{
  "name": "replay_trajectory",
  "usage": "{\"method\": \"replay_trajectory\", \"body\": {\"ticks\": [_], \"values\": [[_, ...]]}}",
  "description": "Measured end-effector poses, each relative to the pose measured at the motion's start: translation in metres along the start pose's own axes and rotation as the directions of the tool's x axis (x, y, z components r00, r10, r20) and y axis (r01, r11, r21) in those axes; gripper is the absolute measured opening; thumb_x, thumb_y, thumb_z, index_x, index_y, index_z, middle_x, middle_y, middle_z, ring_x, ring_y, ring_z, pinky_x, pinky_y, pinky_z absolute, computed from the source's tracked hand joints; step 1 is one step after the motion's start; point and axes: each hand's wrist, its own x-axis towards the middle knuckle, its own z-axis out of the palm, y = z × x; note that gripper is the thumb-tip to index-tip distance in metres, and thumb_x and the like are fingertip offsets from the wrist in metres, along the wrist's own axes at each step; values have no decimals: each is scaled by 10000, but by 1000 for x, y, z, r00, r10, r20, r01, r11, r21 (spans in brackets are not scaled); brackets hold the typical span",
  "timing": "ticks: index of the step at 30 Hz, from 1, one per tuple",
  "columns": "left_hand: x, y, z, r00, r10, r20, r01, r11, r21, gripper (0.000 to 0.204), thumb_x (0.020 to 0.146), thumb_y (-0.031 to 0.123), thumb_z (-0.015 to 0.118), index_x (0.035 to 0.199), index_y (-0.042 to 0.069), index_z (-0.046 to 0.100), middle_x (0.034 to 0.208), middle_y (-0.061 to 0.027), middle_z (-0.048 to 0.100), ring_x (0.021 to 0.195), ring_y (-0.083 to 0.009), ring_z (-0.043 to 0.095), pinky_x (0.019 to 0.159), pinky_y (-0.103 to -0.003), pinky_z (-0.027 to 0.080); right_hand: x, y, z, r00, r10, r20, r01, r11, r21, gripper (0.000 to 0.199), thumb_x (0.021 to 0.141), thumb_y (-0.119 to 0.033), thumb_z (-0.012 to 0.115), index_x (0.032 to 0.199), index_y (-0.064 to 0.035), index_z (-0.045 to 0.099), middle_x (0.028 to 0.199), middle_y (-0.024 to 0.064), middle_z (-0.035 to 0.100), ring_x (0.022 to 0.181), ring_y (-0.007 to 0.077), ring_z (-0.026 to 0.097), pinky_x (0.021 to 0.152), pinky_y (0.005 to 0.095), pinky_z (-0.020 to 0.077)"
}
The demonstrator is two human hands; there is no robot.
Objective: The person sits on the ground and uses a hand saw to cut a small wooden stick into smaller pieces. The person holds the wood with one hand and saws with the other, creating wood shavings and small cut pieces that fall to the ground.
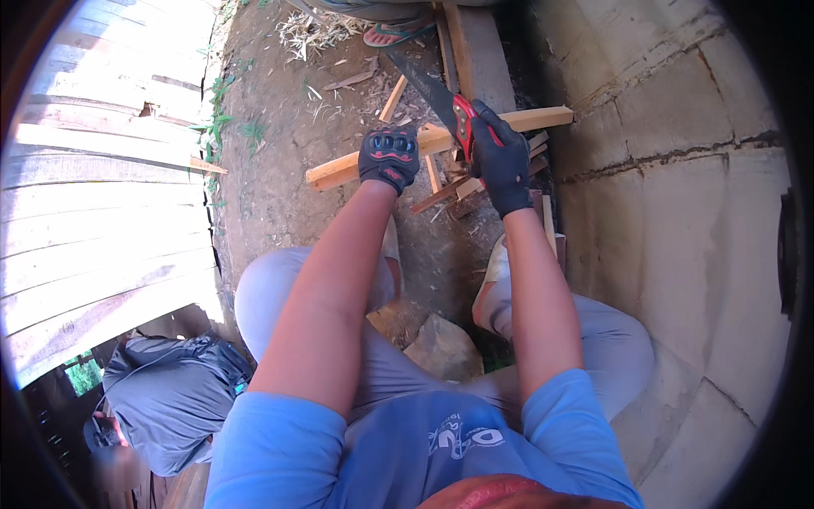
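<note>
A blue shirt [373,458] with a pale printed mark on the chest filled the lower frame. A long pale wooden batten [339,168] lay across bare dirt [271,195]; the gloved left hand [388,158] pressed it down with fingers curled over it, while the gloved right hand [498,157] was clamped around the red handle of a dark-bladed saw [428,85] set on the wood. Offcuts [441,182] littered the ground between weathered planks [102,212] and a cracked pale wall [678,170].

a big pale wall [678,195] stands on one side, and a stack of light planks [102,220] lies on the other. a rock [443,346] sits on the brown dirt ground [271,187] — small wood scraps [441,193] are near, and a sandal [397,32] is farther off.
</note>
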Motion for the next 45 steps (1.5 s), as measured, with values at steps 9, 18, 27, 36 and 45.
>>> {"method": "replay_trajectory", "body": {"ticks": [9, 18, 27, 36, 45], "values": [[9, -9, -7, 993, -67, 94, 65, 998, 25, 285, 884, 279, 632, 1097, 154, 774, 1076, -131, 784, 1015, -327, 763, 881, -481, 590, -121, -60, -98, 986, -148, 78, 164, 949, -271, 374, 1026, -195, 672, 1376, -71, 724, 1312, 166, 759, 1175, 271, 747, 1000, 364, 559], [7, -6, -5, 999, -47, 27, 47, 999, 3, 241, 872, 253, 622, 998, 131, 787, 963, -126, 787, 924, -306, 771, 801, -462, 596, -145, -111, -136, 975, -171, 144, 214, 903, -373, 338, 1015, -125, 661, 1334, -37, 730, 1277, 178, 758, 1143, 276, 745, 988, 378, 564], [8, 2, -2, 999, -39, -17, 39, 999, 1, 197, 920, 229, 597, 962, 160, 776, 939, -75, 787, 900, -263, 765, 804, -437, 546, 32, 3, 25, 968, -242, 63, 249, 913, -323, 413, 984, -363, 669, 1289, -103, 768, 1252, 175, 764, 1171, 362, 715, 1064, 428, 518], [9, -9, -4, 998, -51, -33, 49, 996, -69, 223, 869, 237, 619, 947, 133, 800, 944, -122, 791, 913, -302, 775, 814, -456, 593, -16, -8, 7, 968, -247, 40, 249, 933, -261, 397, 1014, -292, 666, 1352, -96, 736, 1251, 178, 767, 1121, 340, 747, 986, 405, 559], [12, -10, 1, 997, -53, -61, 49, 996, -73, 208, 889, 238, 626, 949, 130, 793, 944, -113, 791, 902, -305, 772, 793, -463, 592, -201, -112, -151, 996, 49, 75, -20, 941, -336, 375, 1073, -116, 591, 1407, 34, 668, 1448, 176, 670, 1327, 250, 633, 1137, 399, 472]]}}
